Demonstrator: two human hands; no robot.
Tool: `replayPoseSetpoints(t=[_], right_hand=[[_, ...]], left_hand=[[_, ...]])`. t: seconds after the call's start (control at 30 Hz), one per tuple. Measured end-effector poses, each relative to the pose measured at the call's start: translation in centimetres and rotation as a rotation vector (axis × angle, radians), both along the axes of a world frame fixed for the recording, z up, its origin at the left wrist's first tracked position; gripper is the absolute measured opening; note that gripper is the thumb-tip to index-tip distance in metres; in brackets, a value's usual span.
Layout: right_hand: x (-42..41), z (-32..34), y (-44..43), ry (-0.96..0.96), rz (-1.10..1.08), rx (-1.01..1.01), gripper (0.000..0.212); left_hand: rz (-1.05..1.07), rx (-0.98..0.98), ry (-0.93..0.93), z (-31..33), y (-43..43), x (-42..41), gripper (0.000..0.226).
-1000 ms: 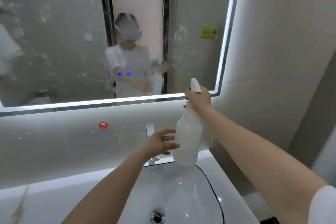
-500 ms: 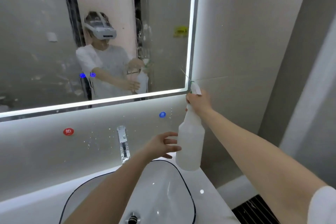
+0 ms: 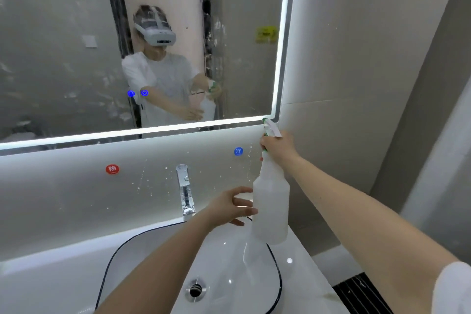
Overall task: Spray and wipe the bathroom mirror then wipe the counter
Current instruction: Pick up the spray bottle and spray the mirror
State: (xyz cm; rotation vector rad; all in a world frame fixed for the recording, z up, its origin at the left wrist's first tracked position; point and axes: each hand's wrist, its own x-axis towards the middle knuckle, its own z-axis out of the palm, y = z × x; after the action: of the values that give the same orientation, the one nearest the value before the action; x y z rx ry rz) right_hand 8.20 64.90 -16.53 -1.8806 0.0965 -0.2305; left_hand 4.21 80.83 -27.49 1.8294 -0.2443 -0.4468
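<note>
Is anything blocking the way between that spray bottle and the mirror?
Nothing visible does. The right hand grips the spray bottle by its neck, its nozzle near the lower right corner of the mirror, with only air between. The left hand sits lower, beside the bottle's body.

The mirror (image 3: 63,46) hangs above the faucet (image 3: 185,191); the sink (image 3: 153,275) lies before it (set in the counter (image 3: 311,278)); the spray bottle (image 3: 271,206) is over the sink's right rim, right of the faucet.
</note>
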Motion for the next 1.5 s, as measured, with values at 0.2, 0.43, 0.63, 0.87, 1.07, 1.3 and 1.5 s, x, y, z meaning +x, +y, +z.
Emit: replayPoseSetpoints(t=[0.2,0.43,0.63,0.87,1.07,1.3,1.5], right_hand=[[-0.2,-0.3,6.6,0.004,0.096,0.023,0.011],[-0.9,0.0,16.9,-0.021,0.251,0.016,0.007],[-3.1,-0.1,25.5,-0.016,0.427,0.041,0.021],[-6.3,-0.8,34.4,-0.035,0.607,-0.064,0.004],[-7.7,-0.8,40.0,-0.087,0.705,-0.121,0.005],[-8.7,-1.3,44.9,-0.081,0.763,-0.123,0.008],[-8.9,-2.6,47.4,-0.049,0.725,-0.039,0.020]], left_hand=[[0.143,-0.034,0.001,0.0,5.8,-1.9,0.060],[0.376,-0.033,-0.034,0.4,15.2,-5.2,0.058],[0.559,-0.010,-0.042,0.3,22.2,-9.6,0.057],[0.689,0.030,-0.025,0.1,28.8,-14.6,0.064],[0.763,0.037,-0.008,0.2,33.3,-17.0,0.065],[0.790,0.039,0.019,0.3,37.5,-18.3,0.066],[0.801,0.024,0.026,-0.3,40.5,-18.9,0.061]])
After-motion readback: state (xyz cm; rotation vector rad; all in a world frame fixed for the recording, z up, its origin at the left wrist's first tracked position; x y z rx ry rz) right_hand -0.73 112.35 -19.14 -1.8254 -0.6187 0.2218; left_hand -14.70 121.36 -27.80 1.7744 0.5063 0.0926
